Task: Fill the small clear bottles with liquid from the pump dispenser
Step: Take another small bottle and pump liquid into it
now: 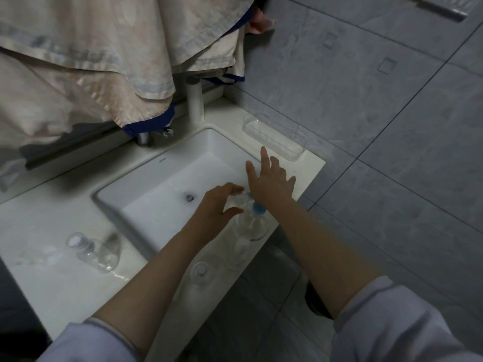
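Pinching a small clear bottle [236, 202] at the pump dispenser [252, 220], left hand [222, 202] gripped mid-body—light, slick plastic; right hand [271, 182] fingers spread.

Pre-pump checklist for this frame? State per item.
1. Left hand grips small clear bottle: ok.
2. Bottle mouth lined up under the pump dispenser nozzle: cannot tell, blurred.
3. Right hand flat over the blue pump head, fingers straight: ok.
4. Dispenser upright on the sink front rim: ok.
5. Liquid level in held bottle: cannot tell.
6. Spare bottle waiting on the rim, near the edge: ok.
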